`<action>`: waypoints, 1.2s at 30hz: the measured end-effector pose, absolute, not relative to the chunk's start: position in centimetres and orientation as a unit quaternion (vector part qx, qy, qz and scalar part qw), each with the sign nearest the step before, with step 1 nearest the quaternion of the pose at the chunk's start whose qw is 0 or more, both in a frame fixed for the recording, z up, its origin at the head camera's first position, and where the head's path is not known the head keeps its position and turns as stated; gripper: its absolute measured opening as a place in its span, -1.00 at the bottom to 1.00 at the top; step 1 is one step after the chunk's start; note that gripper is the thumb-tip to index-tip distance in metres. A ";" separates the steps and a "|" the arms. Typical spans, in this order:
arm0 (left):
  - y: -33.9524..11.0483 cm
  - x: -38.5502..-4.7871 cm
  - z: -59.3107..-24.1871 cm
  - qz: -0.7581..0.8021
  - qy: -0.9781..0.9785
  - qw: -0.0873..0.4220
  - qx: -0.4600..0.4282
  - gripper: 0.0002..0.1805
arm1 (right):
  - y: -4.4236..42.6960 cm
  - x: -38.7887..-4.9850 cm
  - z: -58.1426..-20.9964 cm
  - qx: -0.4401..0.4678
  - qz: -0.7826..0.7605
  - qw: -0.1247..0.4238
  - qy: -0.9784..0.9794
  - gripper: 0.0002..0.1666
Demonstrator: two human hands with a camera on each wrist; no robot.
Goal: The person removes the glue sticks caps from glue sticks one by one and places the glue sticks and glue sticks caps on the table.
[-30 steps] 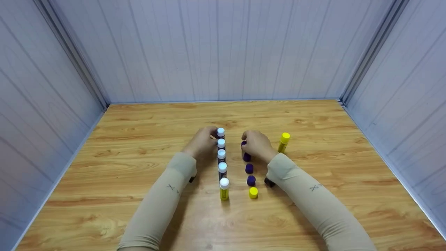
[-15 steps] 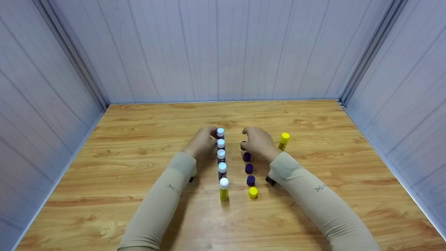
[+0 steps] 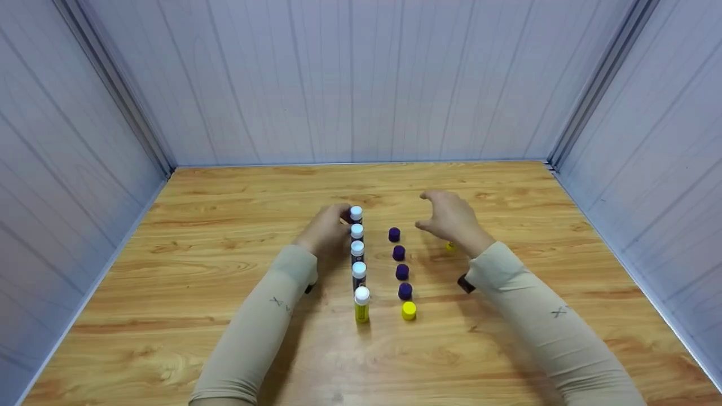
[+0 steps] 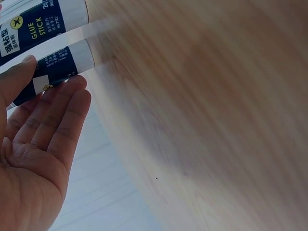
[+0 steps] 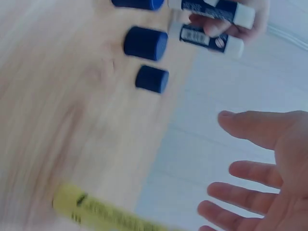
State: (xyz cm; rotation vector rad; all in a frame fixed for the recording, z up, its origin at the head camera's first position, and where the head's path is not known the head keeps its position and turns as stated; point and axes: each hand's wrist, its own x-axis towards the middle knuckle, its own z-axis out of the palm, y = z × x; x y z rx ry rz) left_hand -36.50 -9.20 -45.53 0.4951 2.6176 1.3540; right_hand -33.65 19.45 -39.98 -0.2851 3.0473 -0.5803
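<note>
Uncapped glue sticks stand in a row on the table, white tops up: several navy ones and, nearest me, a yellow-bodied one [image 3: 362,310]. My left hand [image 3: 327,228] holds the farthest navy glue stick [image 4: 57,71] between thumb and fingers; it stands upright. My right hand [image 3: 451,217] is raised right of the caps, thumb and fingers spread, nothing between them. Behind it, mostly hidden in the head view, is a capped yellow glue stick [image 5: 101,209]. Several dark blue caps [image 3: 394,234] and one yellow cap [image 3: 409,310] form a second row.
The wood-grain table [image 3: 225,225] is bounded by pale panel walls [image 3: 361,84] at the back and both sides. A narrow strip of table lies between the glue sticks and the caps.
My right hand has left the farthest dark blue cap, which now stands in full view, and moved right in front of the capped yellow glue stick. My left hand has stayed put.
</note>
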 end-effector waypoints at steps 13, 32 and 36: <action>-9.4 -36.5 -45.5 0.458 0.873 0.077 0.150 -0.74 | 24.2 -33.1 -40.0 -0.087 -0.171 0.069 0.979 -0.20; -9.4 -36.5 -45.2 0.439 0.880 0.077 0.163 -0.73 | 25.0 -33.0 -40.7 -0.112 -0.187 0.070 0.974 -0.59; -9.5 -36.6 -45.3 0.426 0.885 0.077 0.173 -0.70 | 25.0 -33.0 -40.8 -0.114 -0.189 0.066 0.973 -0.61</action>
